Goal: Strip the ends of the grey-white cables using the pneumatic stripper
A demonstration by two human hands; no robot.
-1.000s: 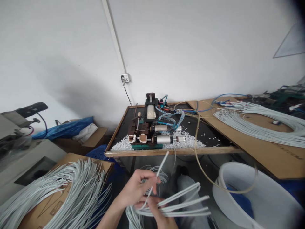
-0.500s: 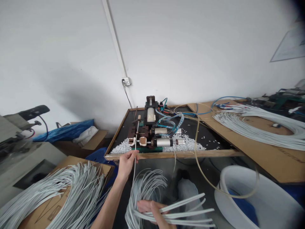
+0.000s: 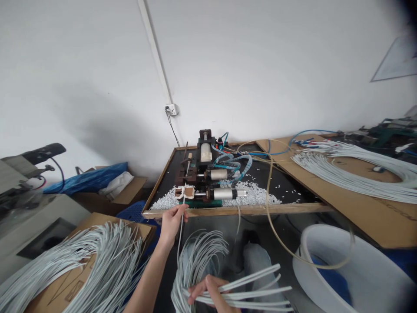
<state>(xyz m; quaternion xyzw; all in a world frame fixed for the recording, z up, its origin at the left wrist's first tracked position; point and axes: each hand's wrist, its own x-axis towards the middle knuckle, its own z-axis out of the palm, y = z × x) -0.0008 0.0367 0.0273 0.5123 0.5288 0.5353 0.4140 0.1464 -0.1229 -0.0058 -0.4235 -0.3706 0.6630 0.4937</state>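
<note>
My left hand (image 3: 173,220) pinches a single white cable (image 3: 180,232) just in front of the tray's front edge. That cable runs up into a small pneumatic machine (image 3: 206,174), whose front pads (image 3: 184,192) are pressed together around it. Beyond them, the cable's far part passes between dark metal blocks (image 3: 190,176). Low in the view, my right hand (image 3: 211,291) is closed around a bundle of white cables (image 3: 250,293). Several of their ends stick out to the right, and the rest loop upward in a coil (image 3: 202,252) over my lap.
White offcuts (image 3: 257,195) litter the wood-rimmed black tray (image 3: 280,210) around the machine. More cables lie coiled on cardboard at left (image 3: 107,256) and right (image 3: 352,169). A white tub (image 3: 306,243) stands at lower right, with a yellowish hose (image 3: 267,200) hanging before it.
The machine's front pads have come together on the cable, the right pad sliding left with its rod extended. Both hands keep their grips; my left hand has shifted very slightly left.
</note>
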